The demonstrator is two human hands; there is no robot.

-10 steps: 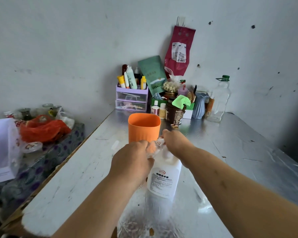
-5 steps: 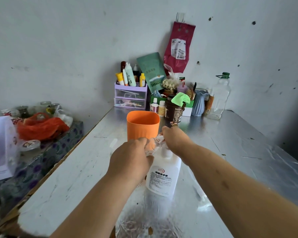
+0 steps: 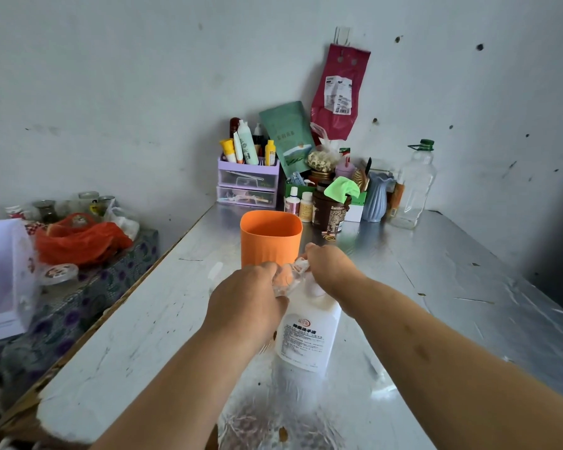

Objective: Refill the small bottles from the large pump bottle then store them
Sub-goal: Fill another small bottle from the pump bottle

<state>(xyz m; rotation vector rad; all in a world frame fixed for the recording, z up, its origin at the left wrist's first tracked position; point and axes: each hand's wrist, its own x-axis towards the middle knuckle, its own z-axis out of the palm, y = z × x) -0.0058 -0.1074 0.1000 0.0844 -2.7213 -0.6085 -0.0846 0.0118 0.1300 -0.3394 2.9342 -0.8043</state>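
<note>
A large white pump bottle (image 3: pixel 309 332) with a printed label stands on the metal-covered table (image 3: pixel 436 287). My right hand (image 3: pixel 330 266) rests on top of its pump head, which is mostly hidden. My left hand (image 3: pixel 247 303) grips a small clear bottle (image 3: pixel 286 279) held against the pump's spout. An orange cup (image 3: pixel 270 237) stands just behind both hands.
At the back corner stand a purple drawer organiser (image 3: pixel 247 183) with tubes, two small bottles (image 3: pixel 299 206), a brown tub (image 3: pixel 329 212), a blue vase (image 3: pixel 377 201) and a clear jug (image 3: pixel 415 186). A side shelf at left holds an orange bag (image 3: pixel 78 238) and jars.
Both hands and the bottles stay in nearly the same place; only the camera view shifts slightly.
</note>
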